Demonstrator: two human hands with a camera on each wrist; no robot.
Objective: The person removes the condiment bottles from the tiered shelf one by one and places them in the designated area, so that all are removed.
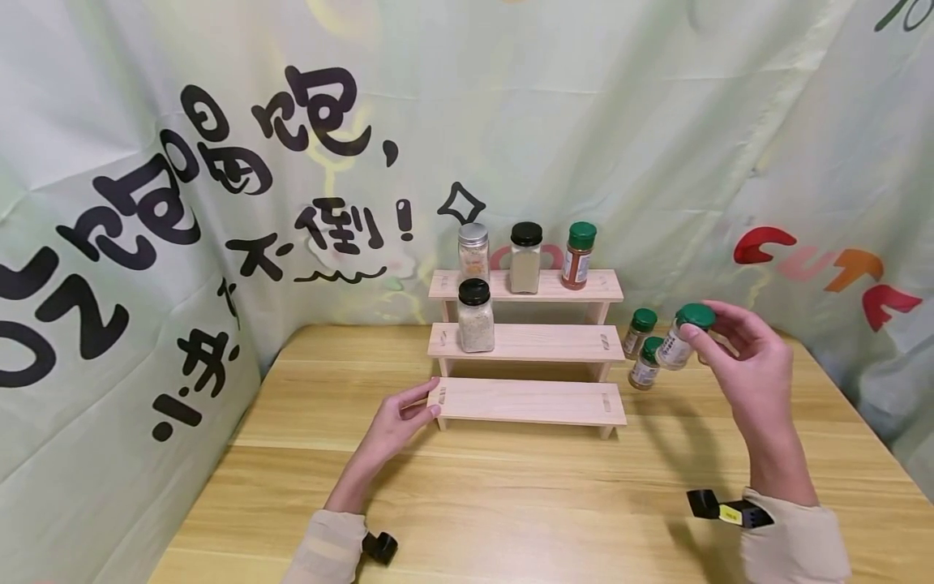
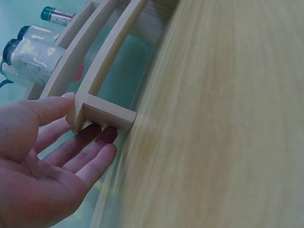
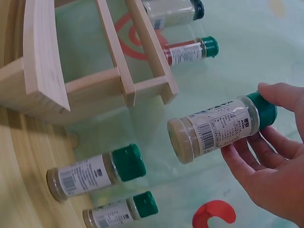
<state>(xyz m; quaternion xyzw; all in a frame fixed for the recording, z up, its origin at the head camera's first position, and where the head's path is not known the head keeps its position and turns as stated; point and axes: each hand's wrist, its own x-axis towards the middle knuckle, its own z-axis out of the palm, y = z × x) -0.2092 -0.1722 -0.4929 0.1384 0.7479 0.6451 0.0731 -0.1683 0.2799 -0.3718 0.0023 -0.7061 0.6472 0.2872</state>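
In the head view, grips a green-topped jar [image 1: 674, 352] in the right hand [image 1: 755, 365], with thumb and fingers clamped on it and the cap uppermost. Holds it raised off the worktop [image 1: 511, 503], to the right of a three-tier wooden stand [image 1: 525, 401] and near two standing jars [image 1: 645, 375] with green caps. Touches the left end of the stand's lowest tier with the left hand [image 1: 397, 422]. On the top tier, from left to right: a silver-capped jar [image 1: 474, 258], a black-capped jar [image 1: 525, 272] and a red-filled jar [image 1: 576, 268] with a green cap. On the middle tier, toward the left end: a second black-capped jar [image 1: 477, 328]. Behind everything: a hanging cloth [image 1: 584, 122] printed with lettering. On the forearms: beige sleeves [image 1: 795, 543].

In the left wrist view, pinches the end of the lowest tier, with the thumb at the board's edge and the other fingers parted beside the leg beneath.

In the right wrist view, holds the green-topped jar with the thumb on the cap and the fingers bent against it from the opposite side. Shows a printed label with a barcode and pale contents at the base. Hangs apart from both the stand and the two standing jars.
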